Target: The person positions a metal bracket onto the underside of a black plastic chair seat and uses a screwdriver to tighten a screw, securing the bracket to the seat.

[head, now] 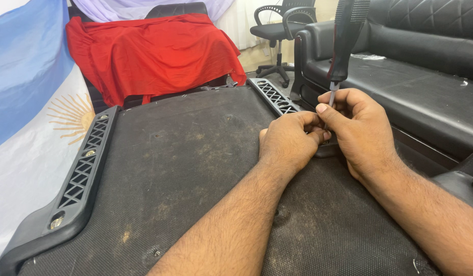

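A large panel covered in worn black fabric [195,168] lies flat before me, with a black plastic lattice bracket [80,174] bolted along its left edge and another lattice bracket [274,96] along its right edge. My right hand [359,128] pinches the metal shaft of a screwdriver with a black and red handle [346,36], which stands almost upright over the right bracket. My left hand [290,140] is curled beside it, fingers pressed at the bracket near the tool's tip. The tip itself is hidden by my fingers.
A black leather sofa [420,76] runs along the right. Behind the panel a red cloth [154,53] covers a chair, and a black office chair [280,30] stands farther back. A light blue and white flag with a sun emblem [32,102] hangs at left.
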